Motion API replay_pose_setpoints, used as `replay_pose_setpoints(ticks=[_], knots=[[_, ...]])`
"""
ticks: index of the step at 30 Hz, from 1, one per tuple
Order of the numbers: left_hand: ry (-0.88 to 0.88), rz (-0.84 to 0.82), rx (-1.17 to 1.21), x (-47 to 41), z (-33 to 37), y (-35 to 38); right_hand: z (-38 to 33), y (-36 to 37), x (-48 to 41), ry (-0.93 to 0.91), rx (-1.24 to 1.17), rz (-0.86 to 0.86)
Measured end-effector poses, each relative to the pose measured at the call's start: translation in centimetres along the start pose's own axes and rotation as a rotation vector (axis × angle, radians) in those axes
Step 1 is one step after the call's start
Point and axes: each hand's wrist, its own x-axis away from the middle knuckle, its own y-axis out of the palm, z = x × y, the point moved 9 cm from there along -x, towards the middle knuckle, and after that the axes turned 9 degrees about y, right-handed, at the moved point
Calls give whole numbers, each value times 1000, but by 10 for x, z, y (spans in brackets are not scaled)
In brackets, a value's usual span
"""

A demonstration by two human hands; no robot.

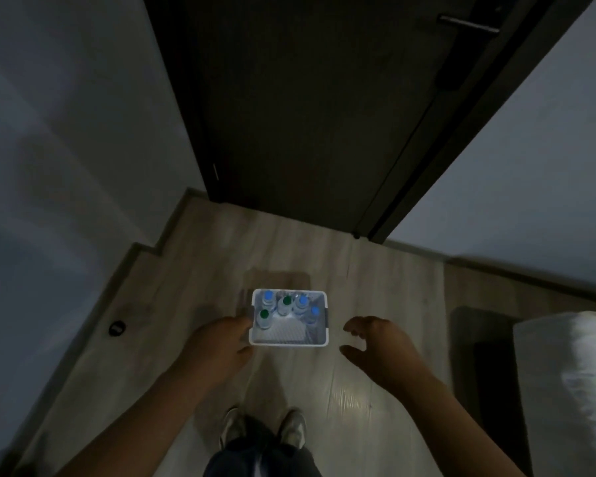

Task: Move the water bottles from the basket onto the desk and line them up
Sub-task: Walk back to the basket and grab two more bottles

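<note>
A white plastic basket [288, 343] stands on the wooden floor in front of my feet. Several water bottles stand upright in its far half, some with blue caps [268, 296] and some with green caps [264, 314]. My left hand [217, 346] is at the basket's left wall, its fingertips at the rim, with the fingers loosely bent. My right hand [375, 342] hovers a short way off the basket's right side, fingers and thumb spread and curved, holding nothing. No desk is in view.
A dark door [307, 115] stands shut straight ahead, with pale walls on both sides. A round black doorstop [117, 328] sits on the floor at left. At right lie a dark mat [479, 339] and a white cushioned edge [572, 373].
</note>
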Motion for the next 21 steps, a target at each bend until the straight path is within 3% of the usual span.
replay_pose_setpoints(ticks=[10, 14, 21], knots=[[-33, -113, 61, -112, -105, 115, 5, 119, -141, -1, 16, -49], [-71, -60, -44, -168, -161, 168, 12, 182, -209, -17, 21, -51], [15, 11, -75, -266, -246, 276, 29, 298, -327, -57, -28, 3]])
